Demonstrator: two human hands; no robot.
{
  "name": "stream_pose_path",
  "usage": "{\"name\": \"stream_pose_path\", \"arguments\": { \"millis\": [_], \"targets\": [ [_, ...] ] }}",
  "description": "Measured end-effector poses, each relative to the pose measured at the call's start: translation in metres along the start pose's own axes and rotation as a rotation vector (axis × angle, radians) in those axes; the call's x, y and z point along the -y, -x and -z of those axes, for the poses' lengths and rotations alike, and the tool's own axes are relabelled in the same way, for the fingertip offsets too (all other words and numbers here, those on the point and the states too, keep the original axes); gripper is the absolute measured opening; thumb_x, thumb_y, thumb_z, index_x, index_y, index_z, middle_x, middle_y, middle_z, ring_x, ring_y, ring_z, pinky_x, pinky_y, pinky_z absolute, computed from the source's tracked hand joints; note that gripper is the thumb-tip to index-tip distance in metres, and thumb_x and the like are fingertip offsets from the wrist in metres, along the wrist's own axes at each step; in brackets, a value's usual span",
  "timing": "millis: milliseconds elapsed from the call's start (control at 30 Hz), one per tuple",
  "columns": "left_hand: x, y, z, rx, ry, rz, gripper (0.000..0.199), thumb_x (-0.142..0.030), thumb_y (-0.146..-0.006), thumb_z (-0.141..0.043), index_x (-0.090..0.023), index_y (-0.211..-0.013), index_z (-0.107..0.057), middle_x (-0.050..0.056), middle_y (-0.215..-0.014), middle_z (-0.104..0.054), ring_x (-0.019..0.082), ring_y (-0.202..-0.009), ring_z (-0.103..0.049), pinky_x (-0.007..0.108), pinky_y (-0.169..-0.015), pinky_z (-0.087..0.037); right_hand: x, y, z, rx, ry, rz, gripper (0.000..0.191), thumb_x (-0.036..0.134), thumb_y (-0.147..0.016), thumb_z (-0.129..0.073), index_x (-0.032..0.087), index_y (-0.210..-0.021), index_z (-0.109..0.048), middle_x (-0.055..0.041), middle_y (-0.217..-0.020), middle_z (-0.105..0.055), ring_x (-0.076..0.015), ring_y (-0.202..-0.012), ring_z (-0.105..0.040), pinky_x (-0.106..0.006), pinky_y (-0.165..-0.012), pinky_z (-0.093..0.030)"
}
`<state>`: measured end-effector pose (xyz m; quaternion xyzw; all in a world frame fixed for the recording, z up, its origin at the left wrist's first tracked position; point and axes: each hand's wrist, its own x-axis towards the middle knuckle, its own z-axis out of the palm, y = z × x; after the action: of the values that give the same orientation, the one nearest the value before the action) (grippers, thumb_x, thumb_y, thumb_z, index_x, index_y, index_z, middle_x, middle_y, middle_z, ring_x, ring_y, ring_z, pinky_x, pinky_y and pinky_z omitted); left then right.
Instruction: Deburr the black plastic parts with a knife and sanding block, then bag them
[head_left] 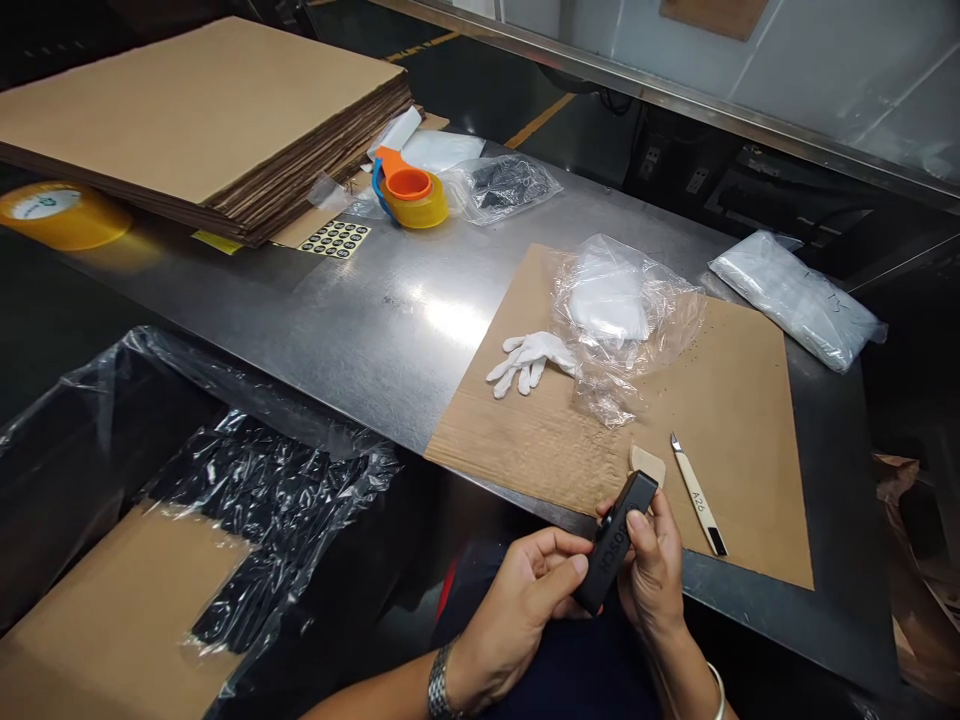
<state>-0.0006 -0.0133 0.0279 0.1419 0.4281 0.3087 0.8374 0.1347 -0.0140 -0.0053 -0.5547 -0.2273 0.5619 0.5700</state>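
A narrow black plastic part (616, 542) with raised letters reading "BOSCH" is held tilted in front of my body. My right hand (657, 570) is closed around its right side, with the thumb pressing on the lettered face. At its lower left edge, the thumb and fingertips of my left hand (529, 605) are pinched against the part. A small tan pad (646, 465) shows just behind the upper end. To the right, a knife with a cream handle (696, 497) marked "A26" lies on a cardboard sheet (742, 420).
White gloves (531, 360) and a clear plastic bag (626, 310) with white contents lie on the cardboard. A wrapped white packet (799, 298) rests behind right. Stacked cardboard (202, 110), a tape dispenser (411, 190) and a sticker sheet (335, 239) stand left. A plastic-lined box (292, 480) sits below.
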Motion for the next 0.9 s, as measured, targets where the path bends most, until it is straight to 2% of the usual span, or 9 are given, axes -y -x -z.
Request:
{"name": "stream_pose_path", "arguments": {
  "millis": [300, 433, 733, 900],
  "targets": [
    [0.0022, 0.0001, 0.0022, 0.005, -0.074, -0.02, 0.026, -0.032, -0.073, -0.066, -0.012, -0.089, -0.06, 0.0, -0.065, -0.055, 0.01, -0.063, -0.051, 0.034, -0.069, -0.048, 0.0044, -0.001, -0.0022, 0.035, -0.057, -0.027, 0.033, 0.04, -0.075, -0.061, 0.023, -0.099, -0.047, -0.0002, -0.076, -0.064, -0.0137, -0.064, -0.058, -0.024, -0.057, -0.046],
    [0.0012, -0.0021, 0.0023, -0.009, -0.089, -0.013, 0.026, -0.033, -0.071, -0.067, -0.013, -0.087, -0.059, 0.0, -0.064, -0.054, 0.011, -0.063, -0.051, 0.032, -0.068, -0.048, 0.0031, -0.0012, -0.0006, 0.03, -0.021, 0.001, 0.036, 0.04, -0.074, -0.061, 0.023, -0.102, -0.047, -0.0009, -0.077, -0.063, -0.0164, -0.07, -0.06, -0.026, -0.061, -0.047],
    [0.0013, -0.0036, 0.0019, 0.003, -0.124, 0.004, 0.029, -0.034, -0.07, -0.066, -0.013, -0.087, -0.056, 0.003, -0.068, -0.061, 0.013, -0.063, -0.055, 0.034, -0.068, -0.048, -0.001, 0.0006, 0.0051, 0.029, 0.111, 0.087, 0.046, 0.039, -0.074, -0.062, 0.022, -0.112, -0.044, -0.002, -0.082, -0.062, -0.0161, -0.071, -0.056, -0.026, -0.062, -0.046],
    [0.003, -0.0056, 0.0029, 0.008, -0.168, -0.011, 0.025, -0.032, -0.07, -0.064, -0.013, -0.084, -0.055, 0.001, -0.061, -0.058, 0.015, -0.062, -0.057, 0.034, -0.066, -0.047, -0.001, 0.0005, 0.0049, 0.025, 0.144, 0.093, 0.048, 0.039, -0.072, -0.064, 0.022, -0.113, -0.044, -0.0018, -0.081, -0.062, -0.0161, -0.072, -0.056, -0.026, -0.064, -0.045]
  ]
}}
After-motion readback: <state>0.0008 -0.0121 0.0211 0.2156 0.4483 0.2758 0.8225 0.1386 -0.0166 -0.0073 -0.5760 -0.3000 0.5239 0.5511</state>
